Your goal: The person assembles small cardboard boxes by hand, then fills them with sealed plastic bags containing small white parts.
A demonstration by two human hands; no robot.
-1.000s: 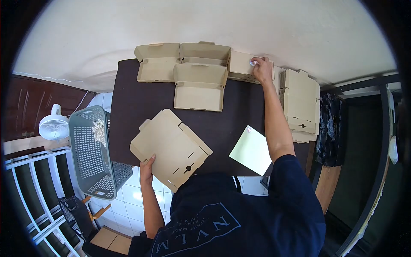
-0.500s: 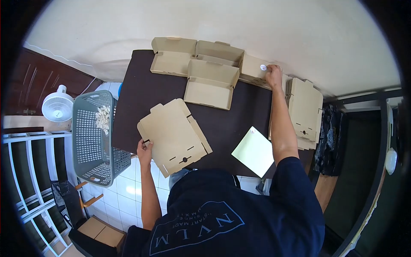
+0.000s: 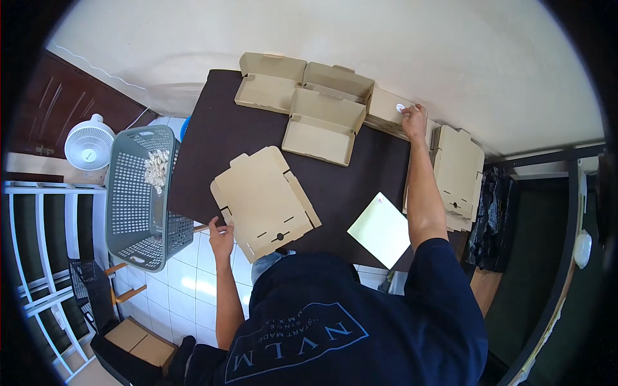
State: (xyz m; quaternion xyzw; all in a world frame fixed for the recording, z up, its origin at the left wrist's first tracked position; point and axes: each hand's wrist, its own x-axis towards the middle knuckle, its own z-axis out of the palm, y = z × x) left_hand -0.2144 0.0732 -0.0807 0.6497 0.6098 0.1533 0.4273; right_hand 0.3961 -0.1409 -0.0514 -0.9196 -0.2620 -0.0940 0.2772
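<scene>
My left hand (image 3: 221, 237) grips the near left edge of a flat unfolded cardboard box blank (image 3: 264, 201) that lies on the dark table (image 3: 212, 148). My right hand (image 3: 414, 121) reaches to the far right of the table and rests on a closed cardboard box (image 3: 386, 109), fingers beside a small round white sticker (image 3: 400, 107) on its lid. Three folded open cardboard boxes sit along the far edge: one at the left (image 3: 267, 82), one in the middle (image 3: 336, 80), one nearer me (image 3: 323, 125).
A pale green sheet (image 3: 382, 229) lies at the table's near right. A stack of flat box blanks (image 3: 458, 168) stands at the right. A grey laundry basket (image 3: 138, 196) holding a small pale bundle and a white fan (image 3: 89, 142) are on the left.
My right hand has drawn slightly back from the white sticker on the closed box. My left hand has shifted along the flat blank's edge. The view has moved, so everything sits further right.
</scene>
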